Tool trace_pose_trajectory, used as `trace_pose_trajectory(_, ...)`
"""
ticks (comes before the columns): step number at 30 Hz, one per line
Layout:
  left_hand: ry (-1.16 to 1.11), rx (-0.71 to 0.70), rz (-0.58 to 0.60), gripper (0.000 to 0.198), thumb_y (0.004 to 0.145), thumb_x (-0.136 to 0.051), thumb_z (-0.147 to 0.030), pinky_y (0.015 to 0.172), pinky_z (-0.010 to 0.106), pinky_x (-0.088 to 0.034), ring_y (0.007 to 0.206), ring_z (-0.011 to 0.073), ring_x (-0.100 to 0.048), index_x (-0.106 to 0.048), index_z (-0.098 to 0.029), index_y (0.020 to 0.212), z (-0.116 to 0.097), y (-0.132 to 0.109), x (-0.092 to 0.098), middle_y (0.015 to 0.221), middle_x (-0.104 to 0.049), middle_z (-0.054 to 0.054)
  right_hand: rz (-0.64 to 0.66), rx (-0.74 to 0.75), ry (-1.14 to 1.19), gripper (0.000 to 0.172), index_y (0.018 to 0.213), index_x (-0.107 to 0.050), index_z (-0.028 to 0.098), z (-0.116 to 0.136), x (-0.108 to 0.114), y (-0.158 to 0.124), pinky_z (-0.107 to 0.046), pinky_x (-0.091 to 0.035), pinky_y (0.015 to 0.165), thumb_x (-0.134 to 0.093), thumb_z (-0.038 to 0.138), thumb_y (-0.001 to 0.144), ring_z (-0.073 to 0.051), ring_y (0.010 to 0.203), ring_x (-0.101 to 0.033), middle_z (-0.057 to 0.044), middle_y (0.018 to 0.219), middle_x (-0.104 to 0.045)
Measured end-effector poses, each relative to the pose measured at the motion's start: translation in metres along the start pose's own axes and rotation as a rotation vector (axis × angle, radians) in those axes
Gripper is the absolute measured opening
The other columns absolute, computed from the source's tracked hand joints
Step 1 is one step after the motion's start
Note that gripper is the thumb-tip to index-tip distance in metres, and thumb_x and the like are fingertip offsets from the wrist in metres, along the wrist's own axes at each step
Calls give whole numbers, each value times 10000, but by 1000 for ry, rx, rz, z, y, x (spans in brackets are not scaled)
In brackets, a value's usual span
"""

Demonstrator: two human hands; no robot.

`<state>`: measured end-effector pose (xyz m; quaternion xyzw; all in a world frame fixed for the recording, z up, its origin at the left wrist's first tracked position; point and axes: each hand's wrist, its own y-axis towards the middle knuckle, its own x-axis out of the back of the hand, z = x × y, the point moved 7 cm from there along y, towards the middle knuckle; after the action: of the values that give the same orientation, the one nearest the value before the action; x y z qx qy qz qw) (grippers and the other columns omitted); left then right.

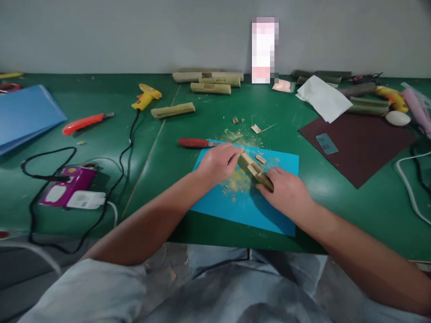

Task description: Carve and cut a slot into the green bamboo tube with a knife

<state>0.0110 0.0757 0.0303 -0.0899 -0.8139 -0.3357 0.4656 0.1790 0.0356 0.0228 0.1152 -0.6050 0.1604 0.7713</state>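
Observation:
A short bamboo tube (251, 165) with a rectangular notch cut in its side lies slantwise between my hands, over a blue sheet (215, 204). My left hand (220, 161) is closed on its upper left end, and my right hand (288, 188) wraps round the lower right end. Close beyond my left hand rests a tool with a red handle (193, 142); its metal end runs behind that hand. Pale shavings and dust (234, 186) are scattered on the sheet around the tube, with a small bamboo chip (260, 159) beside it.
Several cut bamboo tubes (211, 88) lie at the back, one (173, 110) nearer. To the left are a yellow glue gun (147, 96), an orange utility knife (84, 124), a purple power strip (72, 184) with cords and a blue folder (30, 116). A dark brown sheet (360, 152) lies right.

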Motion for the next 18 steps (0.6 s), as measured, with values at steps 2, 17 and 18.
trace_pose_trajectory(2,-11,-23,17,246,1019,-479,-228,760,292,-559,833,177,-696,-715,-162,986,-2,0,-2,896,-733,76,-1,3,6,211,895,-633,186,-1,-1,0,-320,-360,631,-578,380,958,-196,768,-618,-74,891,-679)
trace_pose_trajectory(17,-64,-20,37,226,1016,-504,-242,741,270,-543,805,158,-681,-719,-176,992,2,2,-3,876,-729,58,23,-18,13,213,884,-628,187,-1,0,0,-317,-346,616,-594,386,949,-191,760,-622,-68,885,-679)
trace_pose_trajectory(18,-60,-3,14,222,1014,-514,-247,736,273,-543,789,157,-676,-718,-177,961,4,2,-1,854,-725,55,26,-20,13,216,885,-628,186,-1,0,0,-316,-346,617,-597,391,948,-192,763,-624,-69,888,-681)
